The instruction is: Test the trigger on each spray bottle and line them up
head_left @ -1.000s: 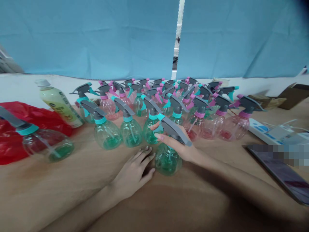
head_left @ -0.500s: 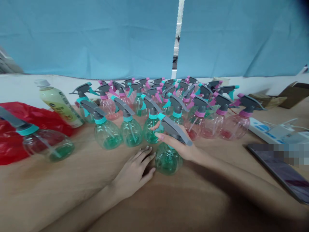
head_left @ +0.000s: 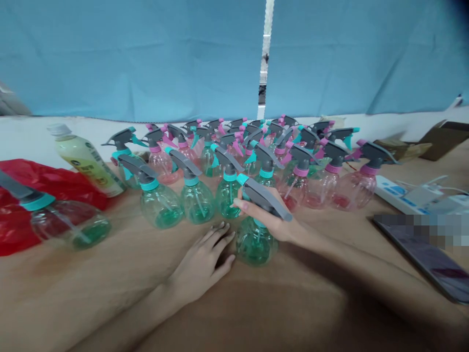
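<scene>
My right hand (head_left: pixel 269 217) is wrapped round the neck and trigger of a green spray bottle (head_left: pixel 256 247), which stands upright on the table with a little green liquid inside. Its grey head has a turquoise nozzle pointing to the far left. Flat on the wooden table (head_left: pixel 234 313), just left of that bottle, lies my left hand (head_left: pixel 205 261) with its fingers apart and nothing in it. Beyond both hands stand more green spray bottles, among them a near one (head_left: pixel 198 203) and another (head_left: pixel 161 205) to its left.
Pink spray bottles (head_left: pixel 353 188) stand to the right, with several more behind. At the left are a separate green spray bottle (head_left: pixel 69 222), a red plastic bag (head_left: pixel 22 210) and a drink bottle (head_left: pixel 86 159). A phone (head_left: pixel 421 259) and a power strip (head_left: pixel 395 193) lie right.
The index finger of my right hand has drawn in closer to the bottle's head. The view has shifted slightly; my left hand stays flat in place.
</scene>
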A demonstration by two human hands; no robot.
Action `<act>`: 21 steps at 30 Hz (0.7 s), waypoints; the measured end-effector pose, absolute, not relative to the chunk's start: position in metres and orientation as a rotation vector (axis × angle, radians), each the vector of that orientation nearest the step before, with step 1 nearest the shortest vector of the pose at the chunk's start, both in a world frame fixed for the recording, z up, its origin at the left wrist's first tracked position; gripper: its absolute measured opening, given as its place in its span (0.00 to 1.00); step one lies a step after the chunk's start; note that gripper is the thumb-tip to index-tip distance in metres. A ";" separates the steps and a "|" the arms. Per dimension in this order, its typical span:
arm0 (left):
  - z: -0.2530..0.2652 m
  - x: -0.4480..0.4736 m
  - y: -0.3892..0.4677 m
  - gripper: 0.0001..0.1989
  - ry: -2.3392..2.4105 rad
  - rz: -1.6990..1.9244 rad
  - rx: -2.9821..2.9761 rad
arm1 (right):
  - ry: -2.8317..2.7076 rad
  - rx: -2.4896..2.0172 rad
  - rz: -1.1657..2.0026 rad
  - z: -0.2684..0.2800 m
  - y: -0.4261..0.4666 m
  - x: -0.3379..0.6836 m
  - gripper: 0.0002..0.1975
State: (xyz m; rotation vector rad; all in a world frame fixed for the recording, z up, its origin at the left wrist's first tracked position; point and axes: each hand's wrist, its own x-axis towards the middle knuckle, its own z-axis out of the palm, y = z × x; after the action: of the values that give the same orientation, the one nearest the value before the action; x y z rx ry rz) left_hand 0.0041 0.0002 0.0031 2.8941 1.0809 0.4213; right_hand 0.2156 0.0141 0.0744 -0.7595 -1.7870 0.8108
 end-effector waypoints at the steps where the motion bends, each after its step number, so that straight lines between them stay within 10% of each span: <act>1: 0.003 0.004 0.000 0.18 1.080 0.423 2.893 | -1.789 -0.763 0.799 0.075 0.014 0.216 0.08; 21: -0.002 0.001 0.001 0.22 1.084 0.533 2.799 | -1.732 -0.781 0.797 0.074 0.012 0.210 0.12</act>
State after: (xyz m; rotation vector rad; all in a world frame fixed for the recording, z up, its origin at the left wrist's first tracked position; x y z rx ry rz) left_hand 0.0012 0.0008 -0.0017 2.7989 1.0841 0.5333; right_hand 0.2095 0.0119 0.0736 -0.7811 -1.7319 0.7974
